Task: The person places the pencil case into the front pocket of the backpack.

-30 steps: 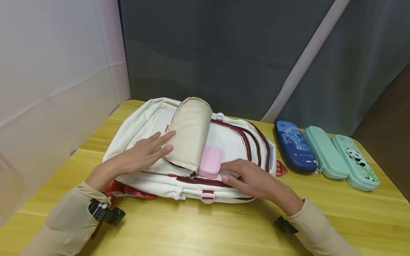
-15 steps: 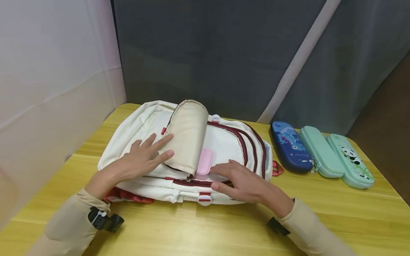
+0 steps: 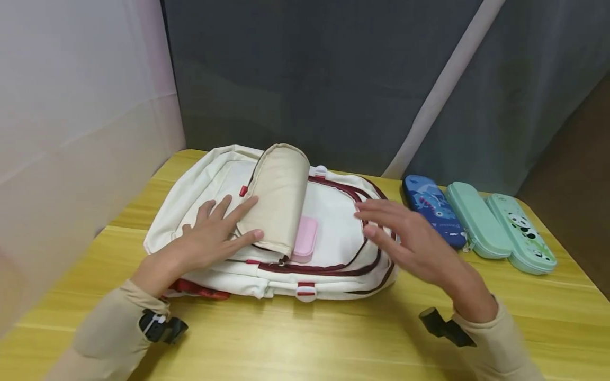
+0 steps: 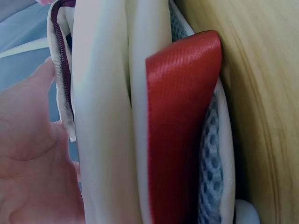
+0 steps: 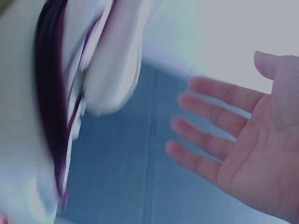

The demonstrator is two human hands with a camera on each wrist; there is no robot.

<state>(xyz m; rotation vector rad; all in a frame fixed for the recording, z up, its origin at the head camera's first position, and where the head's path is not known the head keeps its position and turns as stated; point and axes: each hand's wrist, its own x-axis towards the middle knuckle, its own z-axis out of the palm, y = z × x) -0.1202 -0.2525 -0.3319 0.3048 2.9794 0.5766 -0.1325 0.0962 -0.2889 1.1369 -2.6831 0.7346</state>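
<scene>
Where a dark curtain (image 3: 305, 79) hung at the back, a yellow wooden table (image 3: 267, 338) stood in front of it. On the table lay a big white backpack (image 3: 331, 211), with dark red zips curving round its right end. A wide red strap (image 4: 182, 121) showed along the bag's side in the left wrist view, close to the wood. A beige flap (image 3: 281, 196) was folded back in a fat roll across the middle of the bag.

The left hand (image 3: 209, 238) had its fingers straight and spread wide. Its thumb and first finger rested on the flap, and the other fingers reached over the white cloth just left of it. The right hand (image 3: 419, 243) hung in the air by the bag's right end, with its fingers straight and gaps between them.

Past the bag on the right, three long cases lay side by side: a blue case (image 3: 431, 209) with a dinosaur, a plain green case (image 3: 478, 219) and a panda case (image 3: 521, 233).

A small pink case (image 3: 305, 238) lay on the bag, just right of the flap, whose edge hid its left part. It sat between the two hands, near the left thumb and well apart from the right fingertips. A tiny red tag (image 3: 243, 191) stuck out at the flap's left edge.
</scene>
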